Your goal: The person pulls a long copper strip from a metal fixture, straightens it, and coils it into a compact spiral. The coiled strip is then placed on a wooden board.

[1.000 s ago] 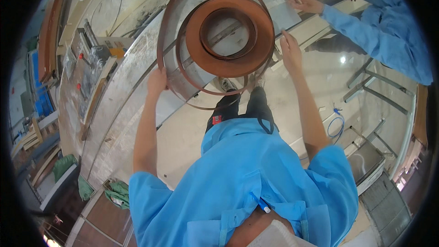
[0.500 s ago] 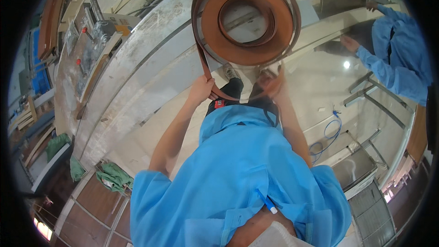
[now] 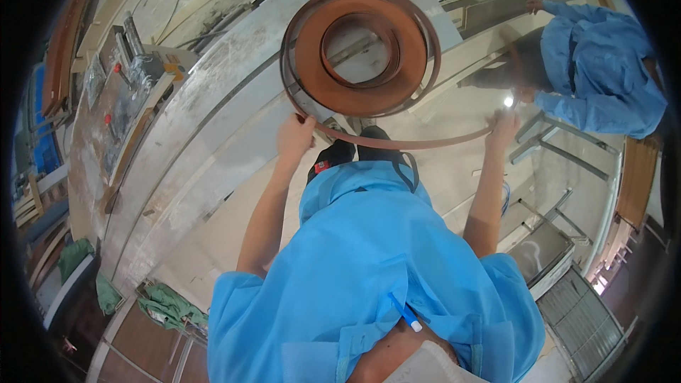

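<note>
A flat brown coil of strip [image 3: 308, 57], which looks like edge banding, lies on the pale work surface in front of me, its outer turns loose. From its near side a length of the strip [image 3: 411, 145] bows across in front of my waist. My left hand [image 3: 294, 135] pinches this strip beside the coil's near left edge. Out to the right, my right hand [image 3: 502, 128] has its fingers closed on the same strip, slightly blurred. A faint brown blur rises beyond the right hand, seemingly the strip's free end.
At the right, a co-worker in blue [image 3: 599, 64] stands with one hand close to my right hand. A metal frame [image 3: 567, 149] is below them. A machine with red knobs [image 3: 131, 78] stands at the left. Green cloth [image 3: 174, 305] hangs at the lower left.
My right hand has swung out to the right, drawing the strip into a wide bow. The left hand stays on the strip near the coil. The co-worker's arm has lowered.
</note>
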The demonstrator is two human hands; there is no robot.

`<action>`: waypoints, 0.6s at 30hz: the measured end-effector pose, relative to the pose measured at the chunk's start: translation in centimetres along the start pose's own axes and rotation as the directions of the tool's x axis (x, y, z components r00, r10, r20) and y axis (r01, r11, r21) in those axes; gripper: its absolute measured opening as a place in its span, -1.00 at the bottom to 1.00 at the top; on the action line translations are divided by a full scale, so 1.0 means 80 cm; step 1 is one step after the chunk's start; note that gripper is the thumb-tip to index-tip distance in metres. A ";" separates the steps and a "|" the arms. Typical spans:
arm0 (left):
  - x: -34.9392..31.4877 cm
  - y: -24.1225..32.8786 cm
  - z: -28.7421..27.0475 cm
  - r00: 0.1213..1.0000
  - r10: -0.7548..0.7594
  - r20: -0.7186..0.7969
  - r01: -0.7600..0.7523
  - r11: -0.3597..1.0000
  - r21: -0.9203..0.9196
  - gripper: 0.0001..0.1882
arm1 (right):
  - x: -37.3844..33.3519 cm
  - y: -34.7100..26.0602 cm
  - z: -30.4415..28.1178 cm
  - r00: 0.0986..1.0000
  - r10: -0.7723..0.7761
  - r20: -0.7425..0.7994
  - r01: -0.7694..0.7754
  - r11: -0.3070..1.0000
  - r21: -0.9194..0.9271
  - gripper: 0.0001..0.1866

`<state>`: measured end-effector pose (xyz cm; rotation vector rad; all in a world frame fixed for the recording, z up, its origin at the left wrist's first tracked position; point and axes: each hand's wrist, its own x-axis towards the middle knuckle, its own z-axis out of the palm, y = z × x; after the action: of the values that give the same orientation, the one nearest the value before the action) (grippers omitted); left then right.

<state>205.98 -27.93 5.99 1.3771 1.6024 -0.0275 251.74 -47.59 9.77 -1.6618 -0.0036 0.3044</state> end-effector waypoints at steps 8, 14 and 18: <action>0.068 0.032 -0.044 0.962 0.176 -0.207 -0.186 0.982 -0.032 -0.52 | 0.178 -0.058 0.258 0.743 -0.259 0.617 0.663 0.161 -0.731 -0.58; 0.015 0.049 -0.010 0.998 0.070 -0.007 -0.070 0.991 -0.112 -0.45 | 0.148 -0.024 0.538 0.109 -0.125 0.986 0.990 -0.072 -0.118 -0.70; -0.008 0.051 -0.017 0.999 0.013 -0.045 -0.029 0.932 -0.360 -0.35 | 0.046 0.001 0.602 -0.147 0.002 0.989 0.989 0.012 0.146 -0.65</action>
<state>208.13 -26.19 9.33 1.1123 1.5352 0.2977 245.65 0.10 4.98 -1.7551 -2.4856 0.3226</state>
